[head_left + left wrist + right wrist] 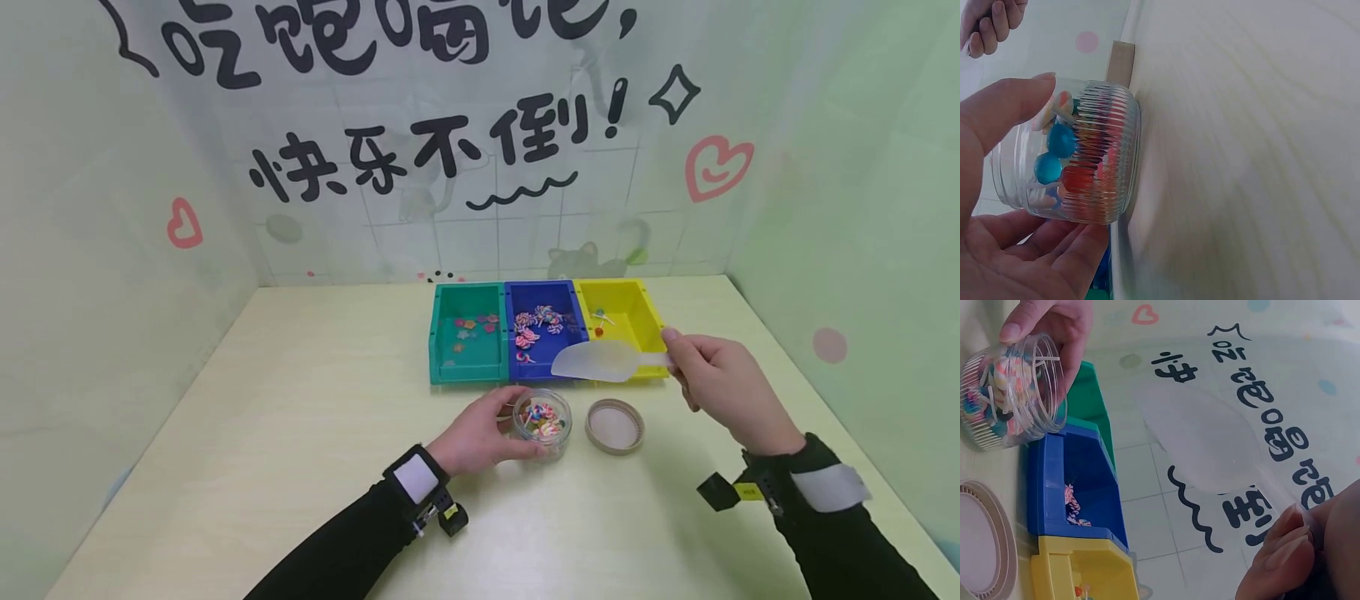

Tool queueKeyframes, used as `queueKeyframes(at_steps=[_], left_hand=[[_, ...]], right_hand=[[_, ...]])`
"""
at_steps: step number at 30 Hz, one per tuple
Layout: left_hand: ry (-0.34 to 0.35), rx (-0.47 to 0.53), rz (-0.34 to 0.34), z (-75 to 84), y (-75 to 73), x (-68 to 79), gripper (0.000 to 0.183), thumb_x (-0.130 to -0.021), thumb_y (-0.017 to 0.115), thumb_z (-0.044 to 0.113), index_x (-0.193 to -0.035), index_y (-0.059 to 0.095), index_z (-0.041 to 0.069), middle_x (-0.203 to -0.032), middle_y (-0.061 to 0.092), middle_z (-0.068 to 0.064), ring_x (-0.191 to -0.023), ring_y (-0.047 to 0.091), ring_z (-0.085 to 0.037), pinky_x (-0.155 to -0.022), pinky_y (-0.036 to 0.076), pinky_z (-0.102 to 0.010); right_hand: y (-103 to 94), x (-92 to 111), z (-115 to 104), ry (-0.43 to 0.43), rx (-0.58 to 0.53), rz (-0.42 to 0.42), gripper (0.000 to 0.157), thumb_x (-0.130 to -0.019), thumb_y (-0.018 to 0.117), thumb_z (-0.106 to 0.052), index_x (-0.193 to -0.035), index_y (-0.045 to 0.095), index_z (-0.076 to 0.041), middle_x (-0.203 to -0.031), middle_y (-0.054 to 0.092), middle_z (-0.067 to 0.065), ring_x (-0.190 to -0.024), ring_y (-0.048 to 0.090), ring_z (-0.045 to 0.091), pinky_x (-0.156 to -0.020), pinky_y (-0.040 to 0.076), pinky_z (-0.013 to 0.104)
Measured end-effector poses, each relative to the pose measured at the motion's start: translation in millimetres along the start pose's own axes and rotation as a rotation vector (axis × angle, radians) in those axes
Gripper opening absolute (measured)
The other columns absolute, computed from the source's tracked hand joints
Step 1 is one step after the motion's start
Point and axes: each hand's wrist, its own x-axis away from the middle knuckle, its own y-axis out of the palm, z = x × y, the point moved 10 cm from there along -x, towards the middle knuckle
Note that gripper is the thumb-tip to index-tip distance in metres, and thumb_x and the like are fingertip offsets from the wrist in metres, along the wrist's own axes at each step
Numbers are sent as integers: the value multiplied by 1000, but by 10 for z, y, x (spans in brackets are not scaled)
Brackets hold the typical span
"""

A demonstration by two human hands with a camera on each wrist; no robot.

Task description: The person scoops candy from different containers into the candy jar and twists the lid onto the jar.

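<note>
My left hand (483,433) grips a clear ribbed glass jar (1097,150) from its left side, thumb on the near side and fingers behind. The jar stands upright on the table, lidless, with small lollipop-shaped pieces (543,421) inside. My right hand (723,383) pinches the handle of a translucent white plastic scoop (600,360). Its blade is raised above the front of the blue and yellow bins and carries nothing visible. In the right wrist view the thumb and fingers (1282,556) close on the scoop's handle.
A round lid (615,427) lies right of the jar. Behind stand three joined bins: green (442,333) with small flower pieces, blue (543,296) with swirled candy pieces, and yellow (637,321) with a few small lollipops. A curtain with printed writing (450,150) hangs behind the table.
</note>
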Motion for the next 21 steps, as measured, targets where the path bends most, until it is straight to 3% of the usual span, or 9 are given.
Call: queueKeyframes(at_steps=[13, 21], left_hand=[[-5, 9, -2, -15, 5, -1, 86, -89, 95, 27, -159, 51, 6, -151, 62, -12, -143, 59, -36, -122, 51, -49], [-7, 8, 1, -21, -8, 0, 86, -88, 95, 28, -159, 52, 6, -151, 62, -12, -142, 60, -35, -122, 51, -48]], right_hand=[[-29, -105, 219, 114, -260, 3, 54, -112, 50, -60, -101, 64, -9, -77, 51, -7, -68, 50, 14, -61, 43, 28], [-69, -176, 306, 110, -319, 36, 51, -111, 52, -62, -106, 64, -12, -80, 53, -8, -69, 51, 11, -61, 46, 25]])
